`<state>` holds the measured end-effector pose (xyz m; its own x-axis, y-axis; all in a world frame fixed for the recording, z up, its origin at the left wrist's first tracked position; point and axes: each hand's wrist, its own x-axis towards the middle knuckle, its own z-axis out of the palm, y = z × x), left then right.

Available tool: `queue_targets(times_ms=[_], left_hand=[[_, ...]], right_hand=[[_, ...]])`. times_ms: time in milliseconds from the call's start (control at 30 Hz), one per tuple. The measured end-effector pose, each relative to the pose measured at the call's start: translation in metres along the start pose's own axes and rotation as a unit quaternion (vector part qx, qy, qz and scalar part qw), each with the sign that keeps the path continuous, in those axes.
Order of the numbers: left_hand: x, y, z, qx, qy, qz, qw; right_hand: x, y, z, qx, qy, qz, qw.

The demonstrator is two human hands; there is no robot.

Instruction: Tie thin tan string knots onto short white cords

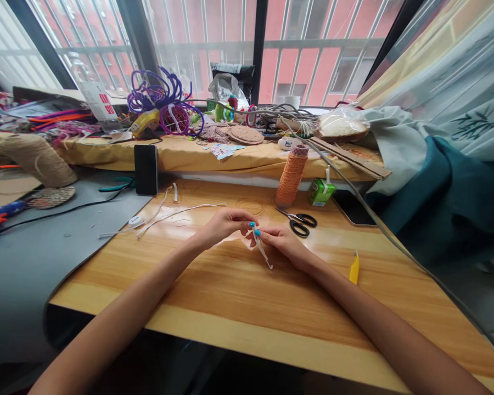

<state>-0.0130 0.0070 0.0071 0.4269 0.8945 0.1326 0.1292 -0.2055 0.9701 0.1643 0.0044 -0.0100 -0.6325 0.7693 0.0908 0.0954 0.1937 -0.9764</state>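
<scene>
Over the middle of the wooden table [214, 291], my left hand [229, 224] and my right hand [280, 241] meet with fingertips pinched on one thin white cord [262, 251]. The cord looks doubled, and its loose end hangs down toward me below the fingers. My thumbnails are bright blue. How the cord runs between the fingertips is hidden. Black-handled scissors [301, 224] lie right of my right hand, near an upright cone of orange twine [291, 178]. Left of my left hand lie more white cords [181, 210] and a small round white tape measure [135, 221].
A green drink carton [321, 192] and a dark phone [354, 207] are at the back right, a yellow cutter [354, 267] nearer. Another phone [146, 170] leans against the cluttered ledge [247, 159]. A grey cable [379, 219] crosses the right side. A blue glue gun [0, 216] lies far left.
</scene>
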Motion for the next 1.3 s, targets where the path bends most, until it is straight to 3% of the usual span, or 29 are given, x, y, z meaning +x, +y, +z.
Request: queue_targets(times_ms=[433, 700, 833, 1300], left_hand=[[0.000, -0.002, 0.000, 0.030, 0.021, 0.025, 0.999], [0.000, -0.008, 0.000, 0.053, 0.030, -0.005, 0.998], [0.001, -0.010, 0.001, 0.076, 0.019, 0.013, 0.997], [0.003, -0.014, 0.001, 0.087, 0.027, 0.019, 0.996]], right_hand=[[0.001, 0.003, 0.000, -0.043, -0.017, 0.047, 0.998], [0.002, 0.006, 0.004, -0.073, 0.046, 0.051, 0.995], [0.003, 0.010, 0.005, -0.088, 0.065, 0.049, 0.993], [0.002, 0.011, 0.005, -0.094, 0.035, 0.047, 0.994]])
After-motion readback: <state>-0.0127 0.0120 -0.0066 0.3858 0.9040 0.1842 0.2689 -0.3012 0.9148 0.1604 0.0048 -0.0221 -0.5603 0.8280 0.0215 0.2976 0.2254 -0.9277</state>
